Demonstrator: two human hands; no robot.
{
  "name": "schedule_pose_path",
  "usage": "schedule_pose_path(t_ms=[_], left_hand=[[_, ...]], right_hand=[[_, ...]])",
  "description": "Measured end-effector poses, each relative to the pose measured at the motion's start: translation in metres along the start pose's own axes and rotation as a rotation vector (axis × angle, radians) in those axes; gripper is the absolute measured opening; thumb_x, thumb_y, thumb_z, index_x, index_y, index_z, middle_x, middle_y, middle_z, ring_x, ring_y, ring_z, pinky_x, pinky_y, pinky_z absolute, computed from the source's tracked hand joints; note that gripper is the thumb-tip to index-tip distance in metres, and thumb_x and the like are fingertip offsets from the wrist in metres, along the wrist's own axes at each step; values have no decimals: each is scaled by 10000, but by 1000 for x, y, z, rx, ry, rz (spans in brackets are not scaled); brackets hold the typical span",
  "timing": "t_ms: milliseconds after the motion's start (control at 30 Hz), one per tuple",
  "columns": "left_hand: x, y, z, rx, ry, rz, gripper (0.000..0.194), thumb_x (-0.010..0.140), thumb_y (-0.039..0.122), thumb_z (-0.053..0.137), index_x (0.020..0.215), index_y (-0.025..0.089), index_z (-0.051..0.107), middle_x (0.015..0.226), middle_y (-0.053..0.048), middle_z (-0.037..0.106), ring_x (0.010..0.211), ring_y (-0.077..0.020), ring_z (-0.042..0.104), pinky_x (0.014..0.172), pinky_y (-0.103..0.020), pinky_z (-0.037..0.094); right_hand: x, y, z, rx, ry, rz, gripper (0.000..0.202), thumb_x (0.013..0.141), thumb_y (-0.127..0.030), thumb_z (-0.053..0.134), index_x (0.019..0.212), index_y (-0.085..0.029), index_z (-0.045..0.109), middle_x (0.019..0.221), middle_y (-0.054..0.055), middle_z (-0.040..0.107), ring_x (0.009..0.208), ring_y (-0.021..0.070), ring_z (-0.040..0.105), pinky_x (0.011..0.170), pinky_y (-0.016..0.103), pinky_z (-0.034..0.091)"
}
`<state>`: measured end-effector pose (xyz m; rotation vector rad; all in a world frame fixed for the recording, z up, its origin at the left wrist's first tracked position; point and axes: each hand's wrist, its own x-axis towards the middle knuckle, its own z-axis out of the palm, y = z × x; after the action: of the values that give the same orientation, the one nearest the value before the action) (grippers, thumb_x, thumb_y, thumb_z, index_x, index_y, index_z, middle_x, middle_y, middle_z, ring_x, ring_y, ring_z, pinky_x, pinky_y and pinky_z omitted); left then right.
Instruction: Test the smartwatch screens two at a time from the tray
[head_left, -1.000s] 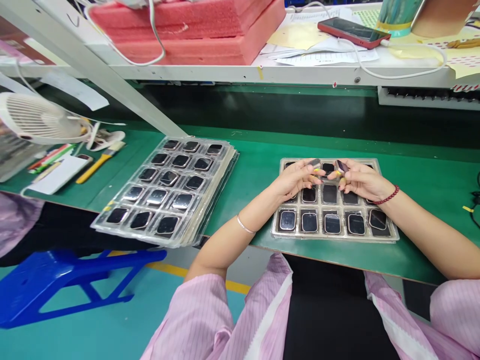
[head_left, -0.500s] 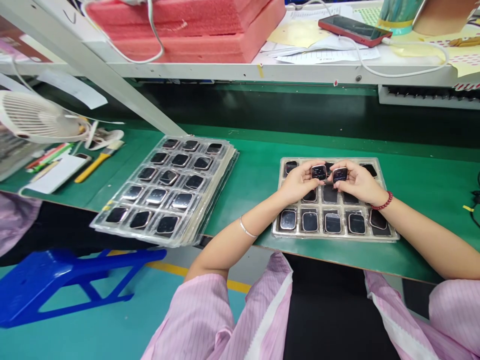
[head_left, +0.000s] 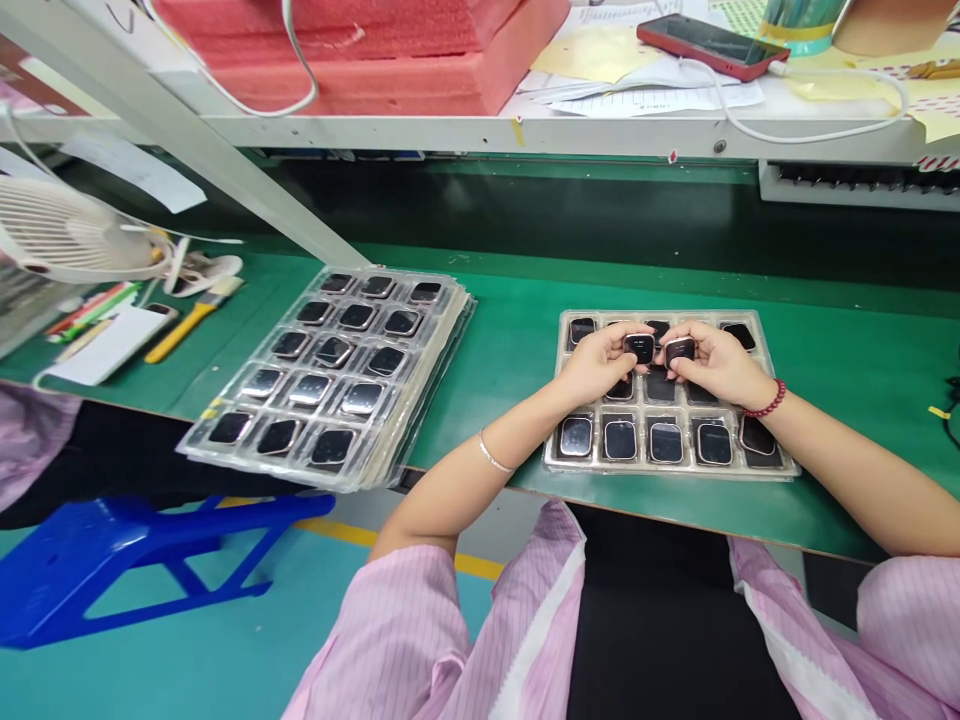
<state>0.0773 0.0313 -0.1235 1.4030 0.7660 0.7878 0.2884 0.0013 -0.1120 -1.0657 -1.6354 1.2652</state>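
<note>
Above a clear plastic tray on the green bench, each of my hands grips a smartwatch without a strap. My left hand is closed on one square watch body, its dark screen facing me. Close beside it, my right hand pinches a second watch body between thumb and fingers. Small light marks show on the screens. Several more watch bodies lie in the tray's pockets, such as one in the front row. My hands hide part of the back and middle rows.
A stack of clear trays filled with watch bodies stands to the left. Farther left are a yellow-handled brush, a white fan and a blue stool. Overhead, a shelf carries red foam blocks and a phone.
Both watch bodies stay in my hands, with only a slight change in their tilt. The light marks on the screens look fainter. The whole view has shifted a little.
</note>
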Motion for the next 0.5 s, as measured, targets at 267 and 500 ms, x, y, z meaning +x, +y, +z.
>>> schedule_pose_path(t_ms=[267,500], left_hand=[[3,-1,-1,31,5,18,448,754,71,604,1196,139,615,1076,-93,712,830,-181,732,722,-275,579],[-2,11,2,109,60,-49,492,790,-54,535,1238,138,597,1050,-42,698,1044,-215,690,899,-347,559]], right_hand=[[2,4,-1,-13,-4,-4,294,766,-203,738,1039,-214,629,918,30,722,749,196,715,674,333,625],[6,-4,0,-29,-32,4,388,750,71,657,1020,-207,633,911,-3,709,751,117,707,633,195,597]])
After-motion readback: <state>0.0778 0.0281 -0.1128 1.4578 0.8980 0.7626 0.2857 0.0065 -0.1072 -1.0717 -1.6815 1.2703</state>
